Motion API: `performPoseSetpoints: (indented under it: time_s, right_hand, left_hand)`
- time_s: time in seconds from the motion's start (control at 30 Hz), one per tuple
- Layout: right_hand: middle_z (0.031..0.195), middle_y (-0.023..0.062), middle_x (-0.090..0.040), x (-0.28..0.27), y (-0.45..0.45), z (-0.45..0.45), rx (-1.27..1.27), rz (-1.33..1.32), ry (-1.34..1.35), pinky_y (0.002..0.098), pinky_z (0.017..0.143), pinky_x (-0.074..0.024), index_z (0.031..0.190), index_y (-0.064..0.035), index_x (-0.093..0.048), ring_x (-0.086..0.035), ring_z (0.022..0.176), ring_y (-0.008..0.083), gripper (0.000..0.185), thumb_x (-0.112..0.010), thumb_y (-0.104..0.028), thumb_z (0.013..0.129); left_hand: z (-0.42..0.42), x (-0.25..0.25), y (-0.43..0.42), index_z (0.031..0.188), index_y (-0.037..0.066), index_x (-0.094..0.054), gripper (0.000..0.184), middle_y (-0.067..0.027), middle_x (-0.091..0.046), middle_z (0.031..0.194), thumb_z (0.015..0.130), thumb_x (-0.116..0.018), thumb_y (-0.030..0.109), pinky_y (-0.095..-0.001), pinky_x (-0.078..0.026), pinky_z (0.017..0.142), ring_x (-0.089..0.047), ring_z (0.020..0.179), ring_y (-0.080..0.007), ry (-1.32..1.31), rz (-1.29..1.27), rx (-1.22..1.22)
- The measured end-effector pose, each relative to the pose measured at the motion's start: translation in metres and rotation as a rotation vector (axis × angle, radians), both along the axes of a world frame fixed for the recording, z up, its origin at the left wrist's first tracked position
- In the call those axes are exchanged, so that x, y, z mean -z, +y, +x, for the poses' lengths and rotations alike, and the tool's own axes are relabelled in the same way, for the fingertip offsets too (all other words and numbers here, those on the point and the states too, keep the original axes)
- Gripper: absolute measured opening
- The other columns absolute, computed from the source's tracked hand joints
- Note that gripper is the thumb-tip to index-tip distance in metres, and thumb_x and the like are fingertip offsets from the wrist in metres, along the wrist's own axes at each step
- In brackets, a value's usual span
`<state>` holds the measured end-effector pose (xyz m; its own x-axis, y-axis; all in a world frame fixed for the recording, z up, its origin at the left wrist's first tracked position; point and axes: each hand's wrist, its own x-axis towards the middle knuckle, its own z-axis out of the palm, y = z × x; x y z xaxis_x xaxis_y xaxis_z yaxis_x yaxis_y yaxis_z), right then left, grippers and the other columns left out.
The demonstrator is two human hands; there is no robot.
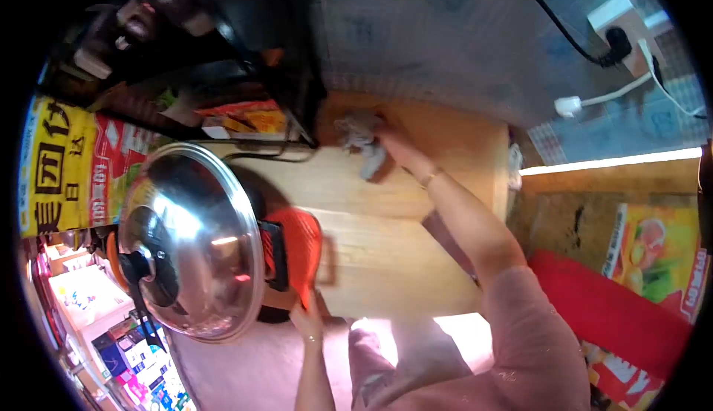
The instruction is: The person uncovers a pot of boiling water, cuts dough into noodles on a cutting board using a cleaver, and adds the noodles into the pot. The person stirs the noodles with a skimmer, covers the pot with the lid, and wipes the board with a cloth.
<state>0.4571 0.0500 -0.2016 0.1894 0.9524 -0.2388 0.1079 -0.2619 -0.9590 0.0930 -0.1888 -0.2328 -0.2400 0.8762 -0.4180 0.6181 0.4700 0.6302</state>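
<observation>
A person's two bare hands work at a pale wooden table [401, 255], seen from above through a round, wide lens. The left hand [306, 316], with a thin bracelet at its wrist, is at the table's near edge. Its fingers are closed on the lower end of an orange textured piece [301, 244], which sits just beside the black side handle of a large round pan. The pan's domed, shiny lid [194, 277] fills the left part of the view; it has a black knob [160, 262] and bright reflections.

The right hand [390, 140], with a thin band at its wrist, reaches across to the far part of the table. It touches a crumpled grey cloth [364, 144] lying on the wood, well apart from the lid. The hand is blurred, so how tightly its fingers close on the cloth cannot be told. A dark flat object [448, 242] lies partly behind the right forearm.

A black cable [275, 158] runs over the table near a dark shelf [290, 77] holding colourful packets [256, 118]. Farther left is a yellow and red printed panel [70, 170]. To the right are a red piece of material [609, 307] and printed cardboard [653, 251]; above them, a white power strip [624, 21] holds a black plug [616, 43].
</observation>
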Motion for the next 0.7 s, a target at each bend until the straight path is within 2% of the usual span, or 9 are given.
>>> performPoseSetpoints:
  time_s: [0.03, 0.07, 0.17, 0.37, 0.43, 0.5, 0.6, 0.67, 0.7]
  right_hand:
    - [0.121, 0.0144, -0.053, -0.021, -0.040, 0.024, 0.016, 0.009, 0.046, 0.0332, 0.089, -0.0463, 0.125, -0.0007, -0.048, -0.054, 0.110, 0.0298, 0.041, -0.051, -0.008, 0.085]
    - [0.119, 0.0153, -0.056, -0.015, -0.079, 0.043, 0.241, 0.045, 0.492, 0.0344, 0.089, -0.0481, 0.128, 0.0001, -0.046, -0.055, 0.110, 0.0280, 0.044, -0.050, -0.007, 0.085]
    - [0.117, 0.0171, -0.058, -0.074, -0.201, 0.090, 0.457, 0.110, 0.792, 0.0398, 0.085, -0.0536, 0.130, -0.0015, -0.043, -0.059, 0.106, 0.0254, 0.043, -0.041, -0.004, 0.087]
    - [0.097, 0.0044, -0.056, -0.001, -0.415, 0.105, 0.617, -0.355, 0.098, 0.0259, 0.078, -0.0458, 0.102, -0.0037, -0.053, -0.053, 0.092, 0.0139, 0.035, -0.039, 0.012, 0.074]
    - [0.099, 0.0048, -0.054, 0.030, -0.444, 0.066, 0.779, -0.384, 0.363, 0.0267, 0.078, -0.0456, 0.103, -0.0037, -0.053, -0.052, 0.094, 0.0155, 0.043, -0.042, 0.015, 0.065]
    - [0.101, 0.0059, -0.050, 0.051, -0.448, 0.050, 0.435, -0.215, -0.236, 0.0284, 0.089, -0.0408, 0.102, -0.0025, -0.051, -0.049, 0.100, 0.0175, 0.040, -0.046, 0.011, 0.064]
    - [0.104, 0.0061, -0.052, 0.047, -0.432, 0.005, 0.341, -0.282, -0.328, 0.0280, 0.094, -0.0380, 0.108, -0.0027, -0.052, -0.049, 0.105, 0.0185, 0.040, -0.051, 0.008, 0.070]
    - [0.098, 0.0116, -0.059, 0.009, -0.405, -0.026, 0.495, -0.182, -0.175, 0.0329, 0.080, -0.0468, 0.103, -0.0023, -0.057, -0.057, 0.092, 0.0254, 0.039, -0.049, 0.006, 0.065]
    - [0.102, 0.0107, -0.061, -0.036, -0.384, -0.035, 0.515, -0.471, 0.017, 0.0318, 0.082, -0.0469, 0.108, -0.0028, -0.058, -0.058, 0.095, 0.0246, 0.035, -0.051, 0.002, 0.074]
  left_hand:
    - [0.006, 0.008, 0.011, 0.099, -0.007, -0.062, 0.039, -0.0232, -0.064, 0.097, 0.089, -0.060, 0.031, -0.0409, -0.046, 0.078, -0.060, 0.088, -0.0366, 0.043, 0.098, 0.040]
    - [0.010, 0.014, 0.021, 0.102, -0.007, -0.061, 0.042, -0.0247, -0.063, 0.100, 0.088, -0.061, 0.032, -0.0422, -0.046, 0.081, -0.059, 0.092, -0.0396, 0.083, 0.204, 0.075]
    - [-0.012, 0.045, 0.039, 0.122, -0.001, -0.053, 0.045, -0.0251, -0.062, 0.091, 0.090, -0.056, 0.031, -0.0446, -0.044, 0.085, -0.061, 0.091, -0.0389, 0.344, 0.403, 0.341]
    - [0.058, -0.021, 0.015, 0.112, -0.006, -0.053, 0.036, -0.0194, -0.061, 0.091, 0.092, -0.056, 0.023, -0.0379, -0.046, 0.079, -0.059, 0.088, -0.0293, 0.148, 0.446, 0.216]
    - [0.108, -0.020, -0.019, 0.111, 0.000, -0.056, 0.032, -0.0170, -0.063, 0.099, 0.094, -0.052, 0.026, -0.0363, -0.046, 0.085, -0.060, 0.094, -0.0284, -0.527, 0.001, 0.256]
    - [0.137, 0.022, -0.074, 0.114, 0.002, -0.058, 0.041, -0.0187, -0.063, 0.107, 0.094, -0.049, 0.037, -0.0371, -0.046, 0.089, -0.061, 0.099, -0.0309, -0.399, -0.350, 0.492]
    - [0.179, 0.017, -0.107, 0.119, 0.001, -0.053, 0.048, -0.0248, -0.060, 0.112, 0.093, -0.044, 0.040, -0.0443, -0.043, 0.091, -0.058, 0.103, -0.0403, -0.391, -0.362, 0.479]
    - [0.192, -0.009, -0.099, 0.119, 0.001, -0.052, 0.045, -0.0239, -0.059, 0.111, 0.090, -0.049, 0.036, -0.0442, -0.044, 0.090, -0.056, 0.104, -0.0389, -0.296, -0.184, 0.469]
    - [0.192, -0.017, -0.097, 0.119, 0.001, -0.052, 0.045, -0.0239, -0.059, 0.111, 0.090, -0.049, 0.036, -0.0442, -0.044, 0.090, -0.056, 0.104, -0.0389, -0.292, -0.186, 0.465]
